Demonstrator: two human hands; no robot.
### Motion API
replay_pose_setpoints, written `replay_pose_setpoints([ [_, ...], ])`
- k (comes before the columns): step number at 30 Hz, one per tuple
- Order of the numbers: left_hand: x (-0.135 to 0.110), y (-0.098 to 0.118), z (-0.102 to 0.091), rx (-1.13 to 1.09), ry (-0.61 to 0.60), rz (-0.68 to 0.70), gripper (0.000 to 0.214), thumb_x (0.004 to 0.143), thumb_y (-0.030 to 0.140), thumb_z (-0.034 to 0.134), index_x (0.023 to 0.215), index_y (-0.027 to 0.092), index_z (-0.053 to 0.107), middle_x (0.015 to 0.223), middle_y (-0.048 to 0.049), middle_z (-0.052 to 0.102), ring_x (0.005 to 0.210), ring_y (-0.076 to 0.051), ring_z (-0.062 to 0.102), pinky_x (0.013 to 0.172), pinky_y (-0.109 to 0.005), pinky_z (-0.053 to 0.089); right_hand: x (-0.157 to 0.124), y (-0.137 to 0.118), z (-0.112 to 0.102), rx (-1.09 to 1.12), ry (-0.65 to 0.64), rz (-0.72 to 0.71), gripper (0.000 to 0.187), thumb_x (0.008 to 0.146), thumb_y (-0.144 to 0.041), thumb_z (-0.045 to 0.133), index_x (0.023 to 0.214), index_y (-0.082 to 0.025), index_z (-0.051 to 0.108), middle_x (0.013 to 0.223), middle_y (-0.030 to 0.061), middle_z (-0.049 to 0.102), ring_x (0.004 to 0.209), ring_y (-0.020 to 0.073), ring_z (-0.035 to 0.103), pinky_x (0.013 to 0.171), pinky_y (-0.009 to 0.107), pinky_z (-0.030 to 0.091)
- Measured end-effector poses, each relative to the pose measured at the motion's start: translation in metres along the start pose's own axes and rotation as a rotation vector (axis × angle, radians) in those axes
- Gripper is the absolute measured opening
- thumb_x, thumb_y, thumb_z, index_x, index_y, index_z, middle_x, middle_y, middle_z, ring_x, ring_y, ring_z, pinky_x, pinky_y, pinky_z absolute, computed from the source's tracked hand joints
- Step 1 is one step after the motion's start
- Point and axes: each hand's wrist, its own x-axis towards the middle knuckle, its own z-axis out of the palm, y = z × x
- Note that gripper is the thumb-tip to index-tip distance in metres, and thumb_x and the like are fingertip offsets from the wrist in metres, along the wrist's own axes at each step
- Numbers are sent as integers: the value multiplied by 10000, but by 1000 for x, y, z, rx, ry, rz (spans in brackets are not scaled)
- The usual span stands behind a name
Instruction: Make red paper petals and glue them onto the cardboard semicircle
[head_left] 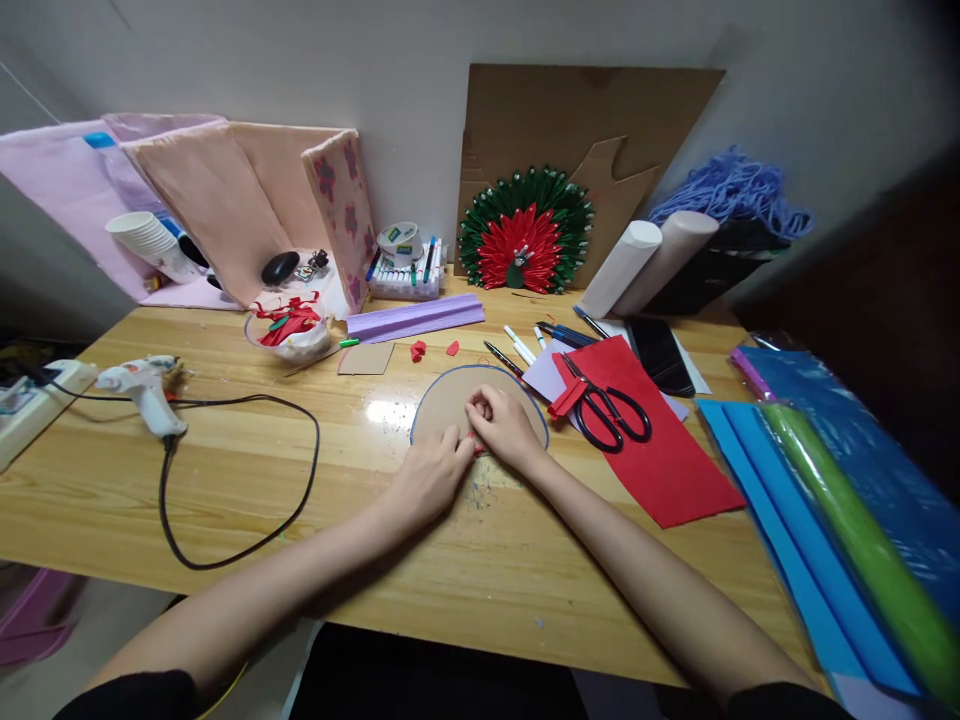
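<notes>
A disc (pixel 441 400) lies midway along the tabletop (pixel 510 565)
Glue gun (pixel 148 392) near the left edge, probably out of the way; left hand (pixel 439 468) narrowed at a red scrap (pixel 481 450), seemingly steadying it; right hand (pixel 504 422) curled; either's hold unclear; scissors (pixel 613 408) on red paper (pixel 671 470), perhaps for reach.

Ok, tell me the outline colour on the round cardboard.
Blue, along the edge of the round cardboard; the head view shows it.
</notes>
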Motion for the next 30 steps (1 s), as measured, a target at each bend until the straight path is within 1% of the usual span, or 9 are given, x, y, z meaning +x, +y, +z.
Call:
replay_pose_setpoints([
  [3,5,-7,-4,-141,-11,52,295,948,244,234,987,190,521,894,-74,574,722,-194,550,632,-305,405,0,1,0,-10,-1,-17,83,794,-153,480,729,-204,477,648,-16,497,635,146,473,591,249,334],
  [7,12,-18,-16,-357,-42,33,278,950,287,248,903,203,509,830,-33,582,737,-169,549,651,-276,410,0,0,0,-21,0,-27,92,786,-144,486,717,-205,475,647,-13,496,638,150,469,591,252,331],
  [10,12,-19,-16,-250,-23,27,303,950,307,235,916,195,515,839,-48,573,736,-184,550,653,-291,405,0,-1,-1,-13,1,-25,90,788,-145,484,721,-205,479,644,-13,495,636,150,468,590,252,334],
  [13,8,-14,-10,-89,16,19,368,921,453,296,955,167,526,908,-95,558,753,-221,555,649,-324,411,0,-1,0,-18,5,-19,89,792,-150,482,723,-206,479,641,-15,492,631,149,468,589,253,336],
  [15,7,-11,-5,-53,13,29,390,901,485,336,971,156,535,949,-120,548,780,-240,557,658,-342,422,-1,0,0,-20,5,-23,88,792,-150,479,724,-207,480,645,-15,494,633,149,470,589,252,338],
  [20,12,-15,-5,-127,-17,150,244,919,210,328,1001,187,558,987,-109,574,832,-224,564,722,-347,428,-1,1,0,-20,2,-27,86,789,-145,477,728,-207,475,656,-13,502,638,149,476,590,250,342],
  [22,17,-20,-8,-200,-43,223,246,921,234,338,930,195,581,964,-91,602,822,-213,569,737,-339,423,-1,1,0,-24,2,-26,90,786,-145,479,721,-206,474,652,-13,500,636,148,475,588,250,339],
  [25,22,-25,-13,-399,-71,235,298,928,320,343,834,191,595,914,-73,634,817,-202,574,750,-321,421,0,1,0,-20,1,-19,83,785,-150,481,722,-204,481,648,-11,501,633,149,473,582,251,336],
  [30,26,-32,-22,-898,-48,54,314,925,361,322,898,188,583,923,-41,635,870,-173,552,805,-289,420,0,-3,0,-13,-4,-2,69,785,-166,481,729,-201,504,643,-8,507,632,152,472,573,252,332],
])
